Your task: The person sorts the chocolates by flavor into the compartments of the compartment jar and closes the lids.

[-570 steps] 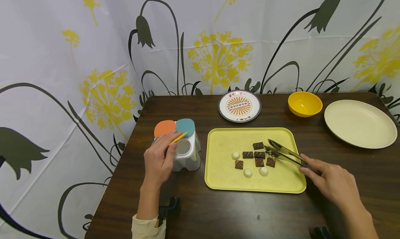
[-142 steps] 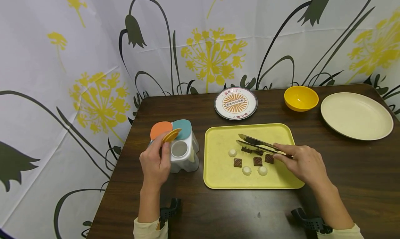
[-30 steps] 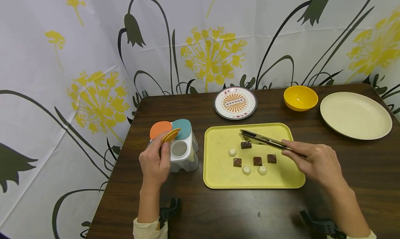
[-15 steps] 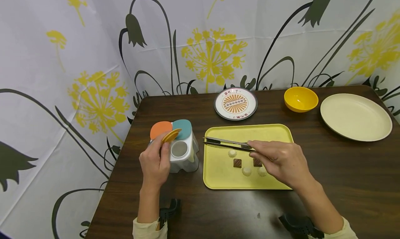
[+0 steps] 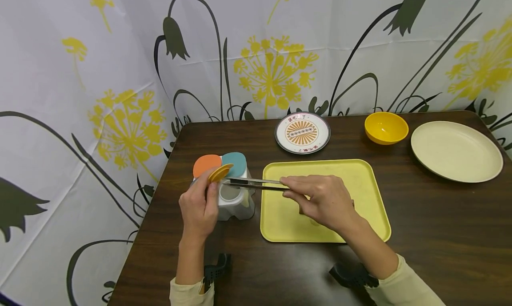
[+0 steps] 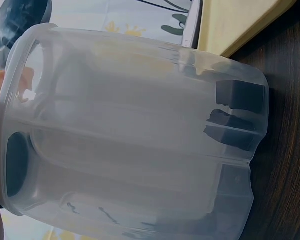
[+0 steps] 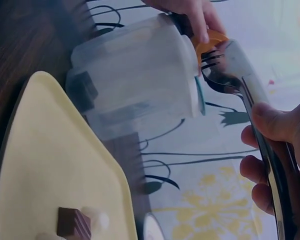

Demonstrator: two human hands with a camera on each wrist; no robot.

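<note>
My left hand pinches the raised yellow flip lid of a white multi-compartment container at the table's left. My right hand grips metal tongs; their tips reach over the container's open compartment. Whether a piece sits between the tips, I cannot tell. In the left wrist view the translucent container has dark pieces at its bottom. The yellow tray lies under my right hand, which hides most of its chocolates. The right wrist view shows a brown chocolate and a white one on it.
A small patterned plate, a yellow bowl and a large cream plate stand along the far side of the dark table. A flowered curtain hangs behind and to the left.
My right hand has carried the tongs left, from the far part of the tray to over the container's open compartment. The left hand has kept the yellow lid raised.
</note>
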